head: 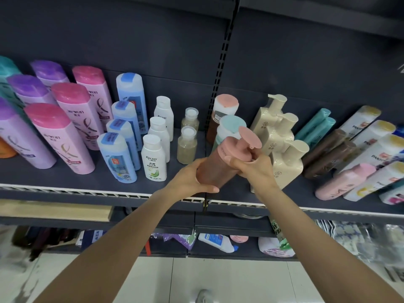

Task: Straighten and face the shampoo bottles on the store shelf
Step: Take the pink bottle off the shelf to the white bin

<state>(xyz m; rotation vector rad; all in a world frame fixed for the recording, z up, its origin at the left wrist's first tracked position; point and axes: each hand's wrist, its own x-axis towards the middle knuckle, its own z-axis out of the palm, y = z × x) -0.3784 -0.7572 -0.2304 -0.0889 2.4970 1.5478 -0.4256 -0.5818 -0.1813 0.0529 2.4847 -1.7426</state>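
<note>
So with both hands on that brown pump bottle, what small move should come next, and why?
Probably set it upright in the gap at the shelf's front edge. The left hand grips the body of the brown bottle with the pink pump top, the right hand holds its neck, and it is tilted in front of the mint-capped bottle.

Both forearms are bare to the hands [220,173], with no sleeves visible.

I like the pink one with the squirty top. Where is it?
The pink pump bottle is mid-frame, held in both hands, left hand and right hand, beside the cream pump bottles.
</note>
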